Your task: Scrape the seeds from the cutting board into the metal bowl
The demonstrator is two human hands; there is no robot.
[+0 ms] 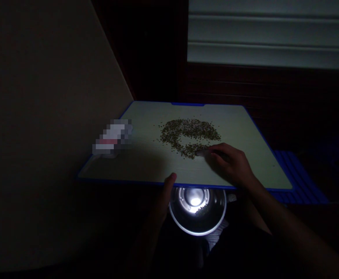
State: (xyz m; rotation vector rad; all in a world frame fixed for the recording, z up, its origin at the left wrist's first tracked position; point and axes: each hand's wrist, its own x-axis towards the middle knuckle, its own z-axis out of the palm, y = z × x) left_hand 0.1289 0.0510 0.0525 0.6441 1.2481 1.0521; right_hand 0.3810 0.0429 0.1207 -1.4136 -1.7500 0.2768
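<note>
Small brown seeds or grains (173, 131) lie in a loose curved spread on a pale folding-type tabletop (146, 166) with a blue rim. My right hand (233, 161) is closed around a small pale flat tool (202, 152), its tip touching the near side of the spread; its exact kind is too dark to tell. At the front edge, my left hand (167, 193) grips the rim, thumb on top and fingers hidden underneath. Just below that edge is a shiny metal pot (197, 233), with some grains on its inner bottom.
A blurred white and red packet (111, 137) lies on the tabletop's left side. The left is bounded by a plain wall or panel (55, 97). Blue slatted plastic (298, 174) shows at the right, and pale horizontal panels (271, 35) stand behind. The room is very dark.
</note>
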